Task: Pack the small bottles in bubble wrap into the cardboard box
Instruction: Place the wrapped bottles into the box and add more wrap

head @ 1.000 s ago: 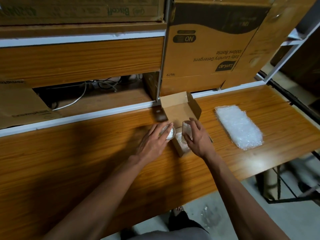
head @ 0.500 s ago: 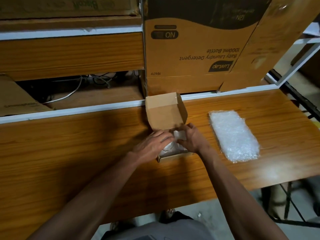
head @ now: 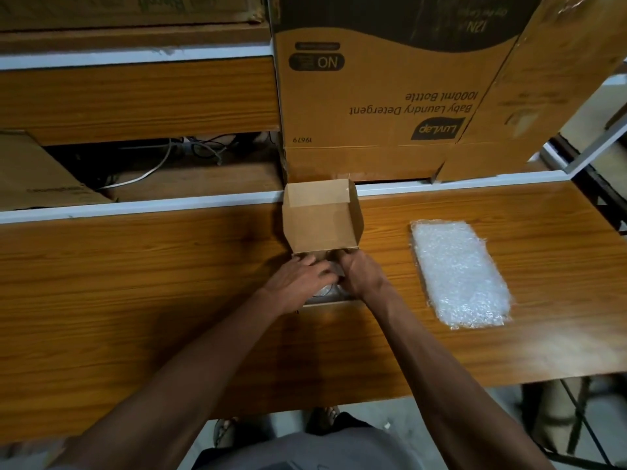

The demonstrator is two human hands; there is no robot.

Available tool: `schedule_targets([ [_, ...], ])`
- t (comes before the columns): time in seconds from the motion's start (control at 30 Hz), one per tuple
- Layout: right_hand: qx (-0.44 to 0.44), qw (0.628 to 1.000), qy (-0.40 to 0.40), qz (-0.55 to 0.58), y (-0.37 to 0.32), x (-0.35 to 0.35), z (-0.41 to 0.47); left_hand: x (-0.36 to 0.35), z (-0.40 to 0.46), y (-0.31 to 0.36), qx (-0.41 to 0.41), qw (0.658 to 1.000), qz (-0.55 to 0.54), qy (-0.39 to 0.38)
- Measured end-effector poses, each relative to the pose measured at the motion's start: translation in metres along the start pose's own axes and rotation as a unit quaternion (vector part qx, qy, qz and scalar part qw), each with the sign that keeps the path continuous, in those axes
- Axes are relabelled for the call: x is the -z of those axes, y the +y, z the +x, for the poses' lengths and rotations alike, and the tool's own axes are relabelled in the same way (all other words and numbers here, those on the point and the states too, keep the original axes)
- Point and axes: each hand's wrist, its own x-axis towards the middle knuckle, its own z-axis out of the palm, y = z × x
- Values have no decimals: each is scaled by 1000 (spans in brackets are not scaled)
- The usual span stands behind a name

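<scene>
A small cardboard box stands on the wooden table with its lid flap raised at the back. My left hand and my right hand are both down inside the box opening, fingers curled over its contents. A bit of a bubble-wrapped bottle shows between and below my hands, inside the box; most of it is hidden. I cannot tell how many bottles are in there. A flat stack of bubble wrap lies on the table to the right of the box.
A large detergent carton stands right behind the small box on a raised shelf. Cables and another carton lie in the recess at the back left. The table's front edge is near me; a metal frame is at lower right.
Both hands went from holding wrapped bottles above the box to pressing them down inside it. The view shifted, so the box now sits squarer and the lid stands upright.
</scene>
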Motion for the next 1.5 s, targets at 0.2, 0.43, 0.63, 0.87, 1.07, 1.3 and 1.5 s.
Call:
schedule_targets([
  [0.2, 42, 998, 50, -26, 11, -2, -11, -3, 0, 2, 28, 996, -44, -65],
  [0.43, 47, 996, 23, -71, 31, -3, -20, 5, -4, -6, 96, 987, -94, -85],
  [0.63, 70, 991, -24, -108, 39, 0, -14, -7, 1, -12, 173, 978, -82, -78],
  [0.87, 96, 987, -43, -122, 42, 5, -8, -6, 7, -16, 219, 959, -141, -113],
  [1.07, 129, 987, -49, -86, 52, 6, -6, -5, 7, -21, 211, 954, -187, -100],
  [1.3, 130, 986, -49, -87, 58, 8, -4, 0, 11, -26, 194, 954, -194, -125],
  [1.5, 132, 985, -20, -111, 50, 4, -6, 4, 13, -24, 192, 951, -180, -161],
])
